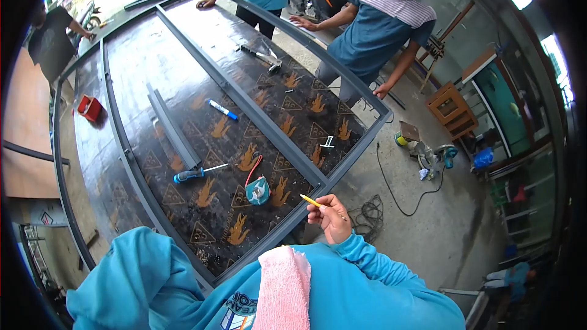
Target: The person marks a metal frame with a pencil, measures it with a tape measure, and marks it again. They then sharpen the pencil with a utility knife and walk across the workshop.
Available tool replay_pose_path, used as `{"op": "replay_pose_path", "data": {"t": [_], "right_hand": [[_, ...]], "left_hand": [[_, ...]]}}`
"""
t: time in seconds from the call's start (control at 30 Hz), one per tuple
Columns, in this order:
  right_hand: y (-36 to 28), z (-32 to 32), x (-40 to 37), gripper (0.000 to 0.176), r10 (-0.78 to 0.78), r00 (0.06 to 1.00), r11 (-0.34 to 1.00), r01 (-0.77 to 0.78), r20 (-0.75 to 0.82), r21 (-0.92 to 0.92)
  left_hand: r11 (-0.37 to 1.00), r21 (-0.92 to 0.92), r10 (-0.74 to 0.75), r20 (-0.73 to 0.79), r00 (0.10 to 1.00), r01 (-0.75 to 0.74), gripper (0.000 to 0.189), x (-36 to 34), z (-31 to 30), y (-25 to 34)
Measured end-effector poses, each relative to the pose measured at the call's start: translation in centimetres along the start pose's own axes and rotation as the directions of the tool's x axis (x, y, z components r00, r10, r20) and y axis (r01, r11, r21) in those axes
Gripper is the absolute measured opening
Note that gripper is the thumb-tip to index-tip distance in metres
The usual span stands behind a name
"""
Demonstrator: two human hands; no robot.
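My right hand (330,219) holds a yellow pencil (310,200) between thumb and fingers, its tip pointing left above the near right edge of a grey metal frame (287,225). Only the blue sleeve (131,278) of my left arm shows at the lower left; the left hand is hidden. The frame lies on a dark printed board (214,205). On the board near me are a teal tape measure (257,191) with a red strap and a blue-handled screwdriver (189,175). A blue marker (222,109) lies farther back, beside a loose grey bar (173,125).
A red box (90,109), a hammer (262,57) and a small white piece (328,142) lie on the board. Three people stand around the far side, some hands on the frame. On the floor at right are a power saw (431,157), cables and a wooden stool (451,110).
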State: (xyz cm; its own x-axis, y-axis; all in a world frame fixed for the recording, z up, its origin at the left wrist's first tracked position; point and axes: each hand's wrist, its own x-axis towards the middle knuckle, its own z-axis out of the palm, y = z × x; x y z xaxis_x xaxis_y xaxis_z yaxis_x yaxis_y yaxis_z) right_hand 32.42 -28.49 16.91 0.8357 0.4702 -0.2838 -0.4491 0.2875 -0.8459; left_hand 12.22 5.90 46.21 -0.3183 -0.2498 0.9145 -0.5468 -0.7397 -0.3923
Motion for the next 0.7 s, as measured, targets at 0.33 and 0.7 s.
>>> {"op": "replay_pose_path", "data": {"t": [0.33, 0.7], "right_hand": [[0.3, -1.5, -6.2, 0.016, -0.217, 0.976, 0.973, 0.219, -0.025, 0.080], [11.5, 1.9, -13.4, 0.026, -0.303, 0.705, 0.432, 0.701, 0.641, -0.567]], "left_hand": [[0.511, 0.660, -0.582, 0.737, -0.343, 0.551, 0.087, -21.2, 20.4, -3.6], [-0.977, -0.044, -0.183, 0.681, -0.709, 0.210, 0.058, -29.6, 4.5, 33.9]]}}
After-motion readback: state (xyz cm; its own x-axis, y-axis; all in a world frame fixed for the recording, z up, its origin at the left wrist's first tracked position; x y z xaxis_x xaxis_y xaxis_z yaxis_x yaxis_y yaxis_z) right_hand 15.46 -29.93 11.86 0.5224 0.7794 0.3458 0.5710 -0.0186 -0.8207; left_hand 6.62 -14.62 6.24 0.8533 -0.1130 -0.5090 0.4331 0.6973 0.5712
